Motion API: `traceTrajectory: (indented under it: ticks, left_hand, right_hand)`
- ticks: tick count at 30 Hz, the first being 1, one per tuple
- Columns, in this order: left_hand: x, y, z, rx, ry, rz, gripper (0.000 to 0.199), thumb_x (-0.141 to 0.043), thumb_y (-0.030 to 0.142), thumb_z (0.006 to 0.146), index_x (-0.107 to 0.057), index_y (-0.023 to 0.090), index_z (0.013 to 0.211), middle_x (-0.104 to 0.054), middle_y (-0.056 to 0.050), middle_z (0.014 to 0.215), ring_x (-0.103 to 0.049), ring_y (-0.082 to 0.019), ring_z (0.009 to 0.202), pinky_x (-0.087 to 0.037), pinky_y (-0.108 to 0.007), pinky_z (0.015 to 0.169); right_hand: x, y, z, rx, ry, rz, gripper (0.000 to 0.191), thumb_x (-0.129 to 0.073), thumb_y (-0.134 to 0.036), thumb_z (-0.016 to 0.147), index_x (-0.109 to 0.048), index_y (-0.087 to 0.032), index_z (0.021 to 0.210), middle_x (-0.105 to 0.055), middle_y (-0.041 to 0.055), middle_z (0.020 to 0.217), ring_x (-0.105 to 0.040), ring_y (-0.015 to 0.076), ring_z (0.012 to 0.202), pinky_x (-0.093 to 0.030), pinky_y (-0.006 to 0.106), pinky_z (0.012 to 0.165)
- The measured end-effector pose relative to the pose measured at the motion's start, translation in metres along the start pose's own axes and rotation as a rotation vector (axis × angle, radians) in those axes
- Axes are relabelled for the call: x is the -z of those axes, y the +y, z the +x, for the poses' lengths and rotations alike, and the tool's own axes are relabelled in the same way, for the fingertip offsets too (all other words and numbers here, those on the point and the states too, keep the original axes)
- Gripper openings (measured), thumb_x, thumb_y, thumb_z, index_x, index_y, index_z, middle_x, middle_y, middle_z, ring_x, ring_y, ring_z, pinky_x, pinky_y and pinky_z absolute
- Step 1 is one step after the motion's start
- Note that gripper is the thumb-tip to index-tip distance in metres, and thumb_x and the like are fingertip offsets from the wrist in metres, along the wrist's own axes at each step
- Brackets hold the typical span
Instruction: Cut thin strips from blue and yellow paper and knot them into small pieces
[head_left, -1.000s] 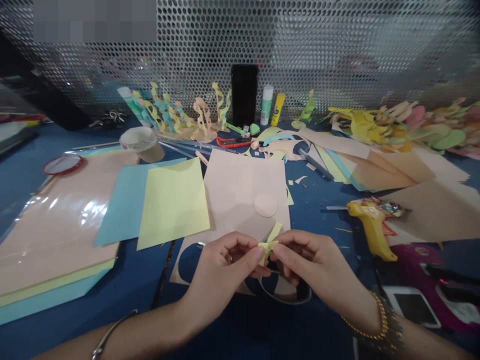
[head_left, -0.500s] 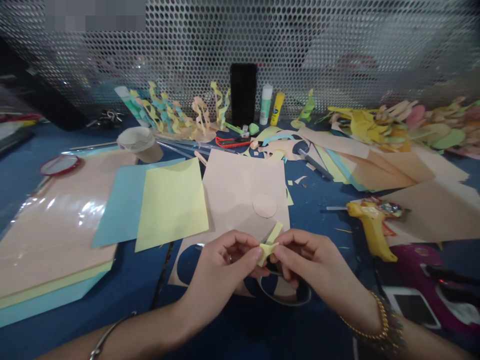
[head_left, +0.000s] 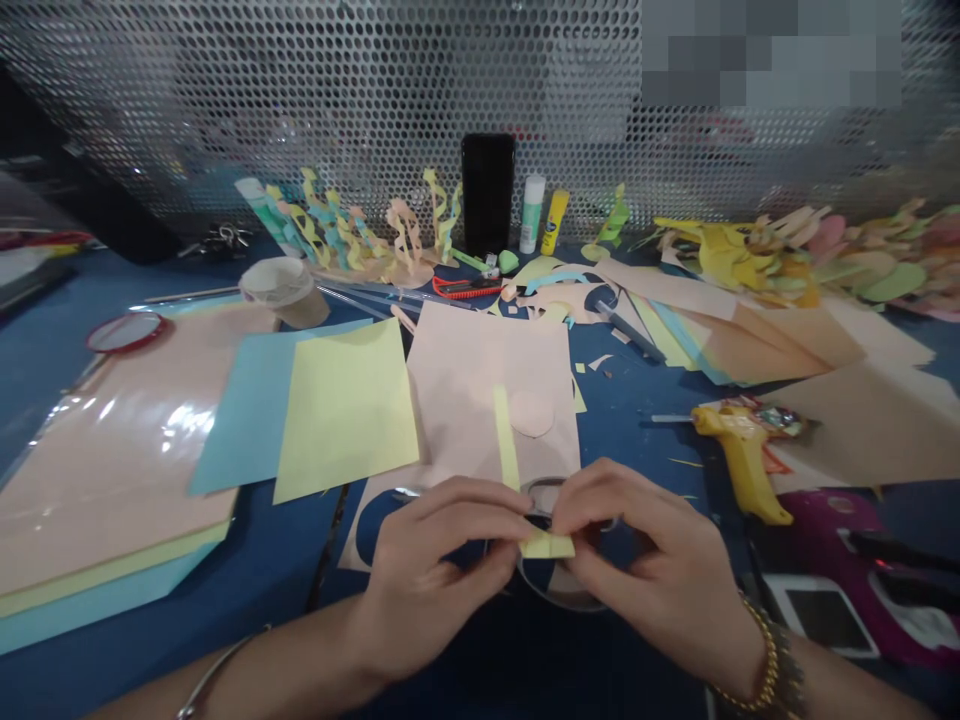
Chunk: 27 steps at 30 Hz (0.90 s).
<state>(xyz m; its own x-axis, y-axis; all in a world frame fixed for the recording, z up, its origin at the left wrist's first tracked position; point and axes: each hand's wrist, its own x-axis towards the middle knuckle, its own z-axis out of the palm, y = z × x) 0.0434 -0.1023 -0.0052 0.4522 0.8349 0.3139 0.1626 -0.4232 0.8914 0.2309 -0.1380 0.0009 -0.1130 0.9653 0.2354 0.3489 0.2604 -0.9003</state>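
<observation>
A narrow yellow paper strip [head_left: 507, 440] is folded near its lower end, and its long free part points away from me over the pink sheet [head_left: 480, 365]. My left hand [head_left: 446, 560] pinches the left side of the fold between thumb and fingers. At the right side, my right hand [head_left: 637, 560] pinches it too. Just below the hands lie scissors [head_left: 559, 595], their handle loops partly hidden. A cut pink paper circle [head_left: 532, 413] rests on the pink sheet beside the strip.
Yellow paper [head_left: 349, 410] and blue paper [head_left: 244, 410] lie to the left, near a paper cup [head_left: 296, 300]. On the right is a yellow glue gun [head_left: 742, 450]. A black phone [head_left: 488, 195] and glue sticks [head_left: 532, 215] stand at the back, by curled paper strips [head_left: 330, 225].
The strip's folded end has come lower and flatter, and its long part now swings up and left over the pink sheet. Both hands have shifted their pinch on the fold.
</observation>
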Motion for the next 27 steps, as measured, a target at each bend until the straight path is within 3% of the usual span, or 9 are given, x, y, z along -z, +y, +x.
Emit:
traceTrajectory:
  ticks: [3,12,22,27]
  left_hand:
    - [0.0026,0.0001,-0.0023,-0.073,0.004,0.070,0.026,-0.063,-0.002,0.074,-0.067,0.022,0.085,-0.071,-0.002,0.097,-0.068,-0.013,0.087,-0.054,-0.021,0.079]
    - [0.0035,-0.0037,0.0002,-0.348,0.048,0.113,0.023,-0.060,-0.007,0.072,-0.064,0.014,0.080,-0.070,-0.008,0.094,-0.070,-0.014,0.087,-0.055,-0.018,0.080]
    - [0.0029,-0.0042,0.0004,-0.298,0.036,0.113,0.021,-0.061,-0.005,0.073,-0.065,0.014,0.079,-0.070,-0.008,0.095,-0.069,-0.013,0.087,-0.054,-0.017,0.082]
    - [0.0005,-0.0056,0.0000,-0.191,0.033,0.074,0.021,-0.065,-0.003,0.071,-0.066,0.017,0.080,-0.071,-0.005,0.094,-0.069,-0.012,0.085,-0.054,-0.016,0.078]
  right_hand:
    - [0.0000,-0.0018,-0.0012,0.100,0.002,-0.045,0.024,-0.059,0.001,0.071,-0.064,-0.021,0.079,-0.062,0.0012,0.080,-0.061,0.0123,0.070,-0.049,0.024,0.062]
    - [-0.0034,0.0003,0.0012,0.180,0.015,-0.033,0.019,-0.058,0.000,0.073,-0.062,-0.018,0.079,-0.062,0.0021,0.076,-0.061,0.0118,0.065,-0.049,0.022,0.057]
    - [-0.0036,0.0000,0.0018,0.268,0.001,-0.043,0.026,-0.059,0.003,0.072,-0.066,-0.016,0.087,-0.063,0.0034,0.084,-0.063,0.0108,0.074,-0.052,0.021,0.067]
    - [-0.0027,0.0013,0.0021,0.241,-0.029,-0.031,0.024,-0.061,-0.001,0.074,-0.069,-0.017,0.089,-0.062,0.0042,0.087,-0.063,0.0111,0.076,-0.051,0.020,0.068]
